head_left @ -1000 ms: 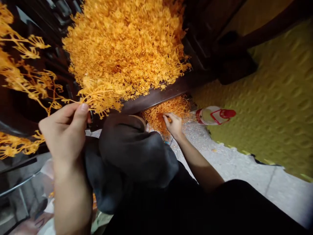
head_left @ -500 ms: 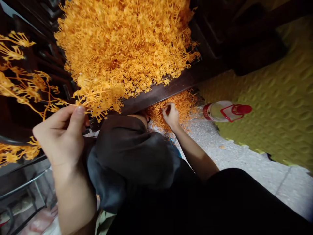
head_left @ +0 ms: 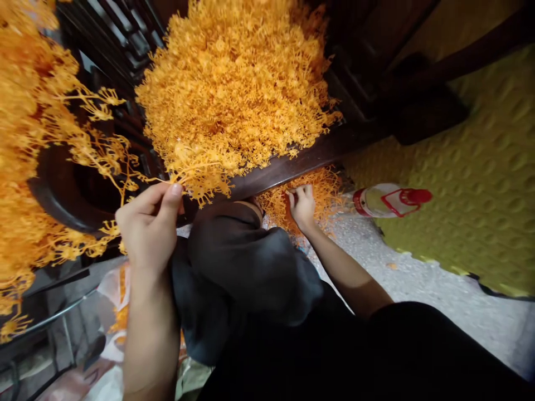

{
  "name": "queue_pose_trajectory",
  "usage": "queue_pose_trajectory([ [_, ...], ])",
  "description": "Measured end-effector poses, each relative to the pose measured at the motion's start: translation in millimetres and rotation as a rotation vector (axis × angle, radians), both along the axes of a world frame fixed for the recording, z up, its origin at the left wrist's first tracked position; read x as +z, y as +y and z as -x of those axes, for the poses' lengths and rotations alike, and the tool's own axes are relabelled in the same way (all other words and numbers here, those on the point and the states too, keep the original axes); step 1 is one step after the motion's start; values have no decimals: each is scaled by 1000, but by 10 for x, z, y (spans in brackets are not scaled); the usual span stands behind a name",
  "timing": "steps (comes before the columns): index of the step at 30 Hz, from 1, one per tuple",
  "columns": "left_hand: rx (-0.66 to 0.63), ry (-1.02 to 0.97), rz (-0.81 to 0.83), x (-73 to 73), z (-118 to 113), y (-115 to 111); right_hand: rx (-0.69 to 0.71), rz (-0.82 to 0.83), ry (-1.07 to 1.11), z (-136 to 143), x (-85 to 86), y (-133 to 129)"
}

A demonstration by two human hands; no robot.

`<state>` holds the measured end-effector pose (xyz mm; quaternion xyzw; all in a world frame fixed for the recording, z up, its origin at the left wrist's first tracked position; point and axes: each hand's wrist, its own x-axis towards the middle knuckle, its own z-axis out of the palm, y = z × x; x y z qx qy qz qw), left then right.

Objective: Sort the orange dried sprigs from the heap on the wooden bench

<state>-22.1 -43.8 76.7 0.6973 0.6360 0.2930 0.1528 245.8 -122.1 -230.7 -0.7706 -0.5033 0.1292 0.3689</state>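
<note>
A big heap of orange plastic sprigs (head_left: 238, 83) lies on a dark wooden seat. At its lower left edge my left hand (head_left: 152, 220) pinches a thin orange stem between thumb and forefinger; branching sprigs trail from it to the left. My right hand (head_left: 301, 207) is low beside my knee, over a loose pile of orange pieces (head_left: 328, 192) on the floor. Its fingers are curled together, and whatever they hold is too small to make out. Another mass of orange sprigs (head_left: 25, 139) hangs over the curved dark armrest (head_left: 62, 209) at the left.
A clear bottle with a red cap and handle (head_left: 387, 200) lies at the right by a yellow-green foam mat (head_left: 480, 211). The seat's wooden front edge (head_left: 288, 167) runs above my knees. Plastic bags (head_left: 100, 367) and a metal rail are at the lower left.
The view has swung left, so the hands and heap appear further right and more of the left mass shows. My left hand still pinches the stem; my right hand remains over the floor pile.
</note>
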Motion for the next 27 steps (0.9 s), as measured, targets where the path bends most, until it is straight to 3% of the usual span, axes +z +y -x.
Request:
queue_pose_trajectory([
  [3, -10, -131, 48, 44, 27, -27, -36, -209, -22, -47, 311, -192],
  [7, -47, -155, 110, 51, 59, -24, 73, -499, -175, -229, 975, -251],
  [10, -101, -151, 123, 32, 61, -3, 111, -558, -244, -308, 1557, -69],
  [15, -180, -117, 73, 13, 31, 31, 19, -826, -6, -209, 2392, 463],
  [22, -163, -173, -43, -30, -9, 68, 450, -670, -115, -20, 3278, 1612],
  [24, -176, -201, -89, -41, -11, 83, 618, -526, -144, 81, 3429, 1815],
  [27, -220, -223, -146, -47, 1, 120, 865, -305, -30, 303, 3516, 1847],
])
